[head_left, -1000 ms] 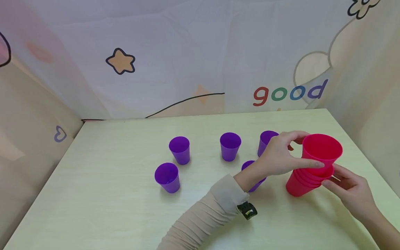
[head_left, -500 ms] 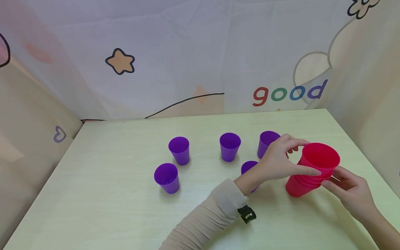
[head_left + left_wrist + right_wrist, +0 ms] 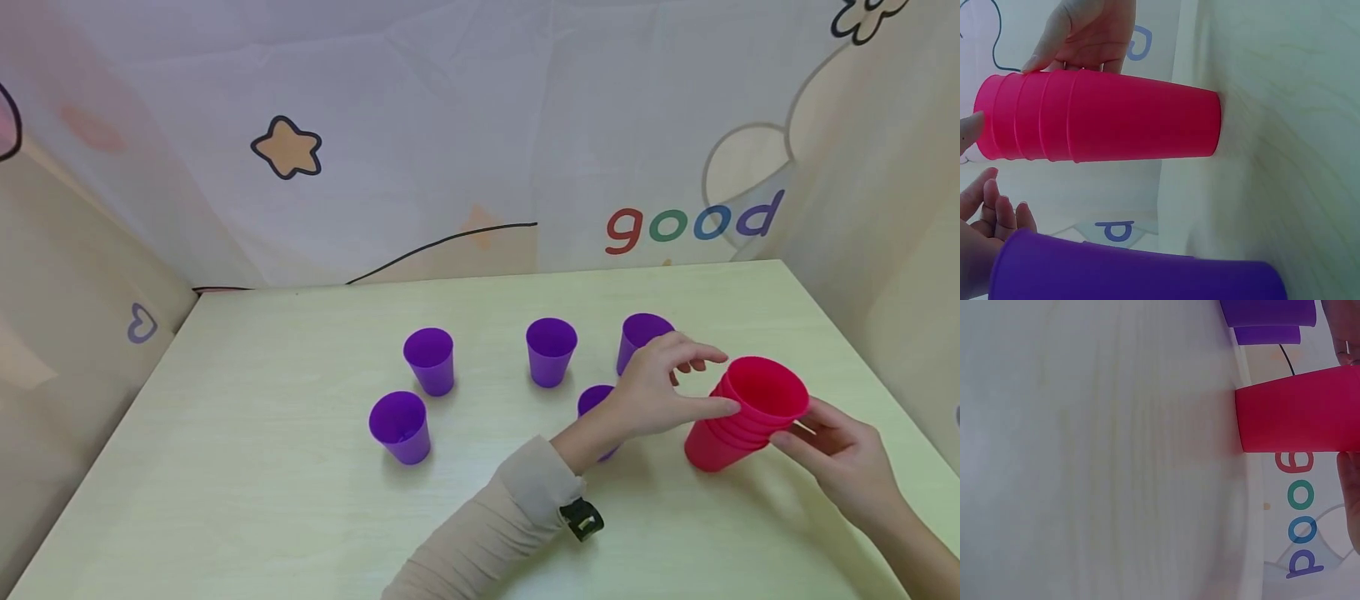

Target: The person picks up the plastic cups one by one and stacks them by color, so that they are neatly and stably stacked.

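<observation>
A stack of several red cups (image 3: 720,446), nested with rims up, stands at the right of the table; its ridged rims show in the left wrist view. My right hand (image 3: 847,458) grips the stack from the right, thumb and fingers just below the upper rims. On the other side my left hand (image 3: 656,392) is spread, its thumb tip at the upper cup's edge and the other fingers apart from it. A purple cup (image 3: 596,402) stands partly hidden behind my left wrist, and another purple cup (image 3: 641,335) is behind that hand.
Farther left stand more separate purple cups, rims up: one purple cup (image 3: 552,354) near the middle, a purple cup (image 3: 431,362) left of it, and a nearer purple cup (image 3: 401,427). A printed cloth (image 3: 450,142) hangs behind the pale table (image 3: 247,467).
The top red cup has come down into the stack with my left hand. The left fingers have since loosened and drawn left off it. My right hand has kept its hold.
</observation>
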